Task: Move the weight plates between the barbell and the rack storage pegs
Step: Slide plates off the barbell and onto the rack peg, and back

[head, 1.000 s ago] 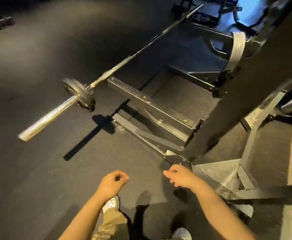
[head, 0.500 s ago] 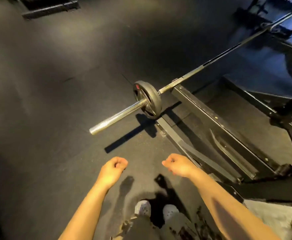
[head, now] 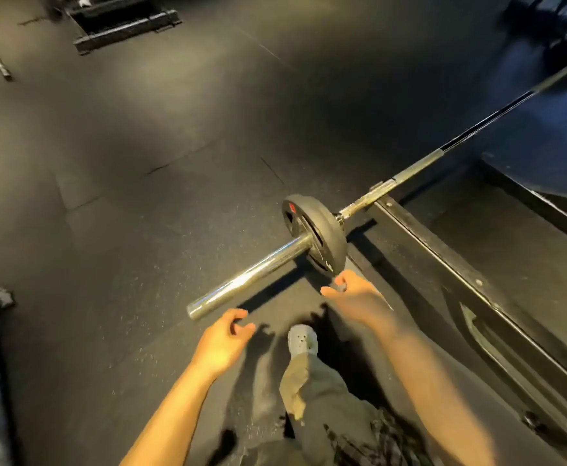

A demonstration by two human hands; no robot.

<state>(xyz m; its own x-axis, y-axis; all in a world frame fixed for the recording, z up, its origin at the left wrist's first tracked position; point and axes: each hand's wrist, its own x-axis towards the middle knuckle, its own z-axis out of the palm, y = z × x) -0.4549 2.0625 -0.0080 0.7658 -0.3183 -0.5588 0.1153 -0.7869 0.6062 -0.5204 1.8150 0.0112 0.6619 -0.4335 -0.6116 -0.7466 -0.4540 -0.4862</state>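
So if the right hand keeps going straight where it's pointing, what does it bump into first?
Probably the black weight plate on the barbell. The right hand reaches toward its lower rim, though one view can't confirm depth.

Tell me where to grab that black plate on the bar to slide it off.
Grip the plate by its rim, one hand on each side, coming from the free end of the bar. It stands upright on the sleeve, its slots facing that end. The right hand is nearly there; the left hand hangs lower.

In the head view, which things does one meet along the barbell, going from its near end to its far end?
Bare chrome sleeve → small round black weight plate → worn steel collar section → long dark shaft.
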